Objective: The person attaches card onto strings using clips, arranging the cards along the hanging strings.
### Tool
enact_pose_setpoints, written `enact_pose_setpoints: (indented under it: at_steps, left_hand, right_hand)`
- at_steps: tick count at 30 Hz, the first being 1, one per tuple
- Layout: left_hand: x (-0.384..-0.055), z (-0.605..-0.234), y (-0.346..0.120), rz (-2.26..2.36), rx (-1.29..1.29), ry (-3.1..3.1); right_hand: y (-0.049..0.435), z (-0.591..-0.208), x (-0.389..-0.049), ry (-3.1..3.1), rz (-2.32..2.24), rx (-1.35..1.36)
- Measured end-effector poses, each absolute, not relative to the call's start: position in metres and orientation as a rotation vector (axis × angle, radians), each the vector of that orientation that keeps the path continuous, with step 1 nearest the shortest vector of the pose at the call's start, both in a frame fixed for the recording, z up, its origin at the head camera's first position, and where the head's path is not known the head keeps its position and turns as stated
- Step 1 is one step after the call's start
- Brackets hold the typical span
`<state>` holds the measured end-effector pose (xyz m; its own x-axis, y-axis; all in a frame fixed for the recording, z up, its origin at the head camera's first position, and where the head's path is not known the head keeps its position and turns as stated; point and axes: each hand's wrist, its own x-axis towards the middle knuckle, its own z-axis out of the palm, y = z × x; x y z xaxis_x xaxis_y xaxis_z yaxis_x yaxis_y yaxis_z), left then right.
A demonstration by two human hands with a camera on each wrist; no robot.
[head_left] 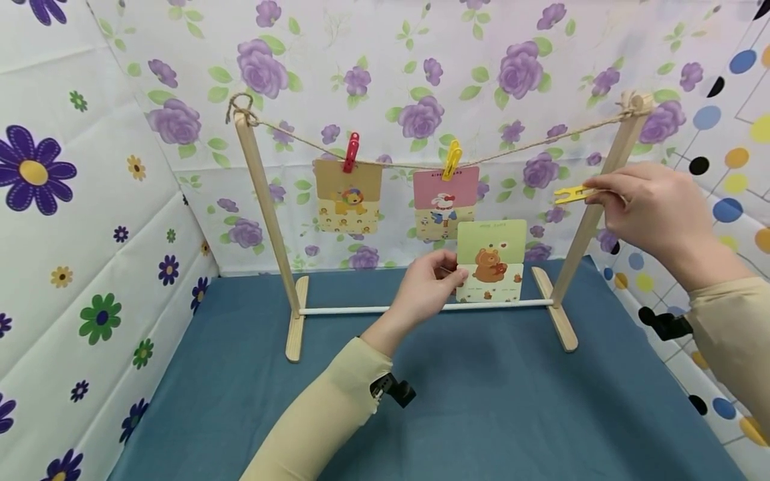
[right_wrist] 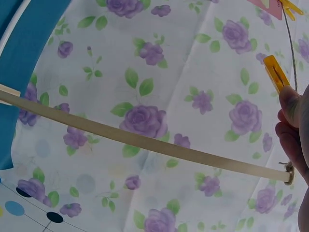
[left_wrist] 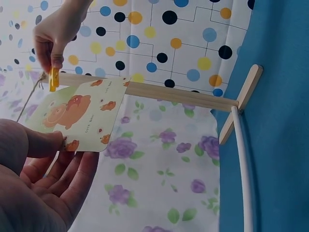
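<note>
My left hand (head_left: pixel 428 286) pinches the left edge of a green card with a bear on it (head_left: pixel 492 260), thumb on its front and fingers behind. In the head view the card hangs below the twine (head_left: pixel 529 147), in front of the rack. My right hand (head_left: pixel 652 207) holds a yellow clothespin (head_left: pixel 573 194) by its end between thumb and fingers, close to the right post. The right wrist view shows the same clothespin (right_wrist: pixel 277 73) at the fingertips. A pink rabbit card (head_left: pixel 445 194) hangs from another yellow clothespin (head_left: pixel 452 160), and a brown lion card (head_left: pixel 349 200) from a red clothespin (head_left: pixel 351 152).
The rack's wooden posts, left (head_left: pixel 265 207) and right (head_left: pixel 607 180), stand on flat feet joined by a white rod (head_left: pixel 343 310). Blue cloth (head_left: pixel 469 401) covers the table. Patterned fabric (head_left: pixel 337 40) hangs behind and at both sides.
</note>
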<state>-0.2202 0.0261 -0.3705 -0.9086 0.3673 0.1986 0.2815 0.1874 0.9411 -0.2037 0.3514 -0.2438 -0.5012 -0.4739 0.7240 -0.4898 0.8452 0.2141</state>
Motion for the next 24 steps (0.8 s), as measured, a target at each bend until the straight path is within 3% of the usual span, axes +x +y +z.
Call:
enact_pose_setpoints:
  at_steps: [24]
  left_hand:
    - [-0.236,-0.336,0.073,1.912,0.716,2.422]
  right_hand:
    - [0.354,-0.198,-0.211,-2.155,-0.088,0.658]
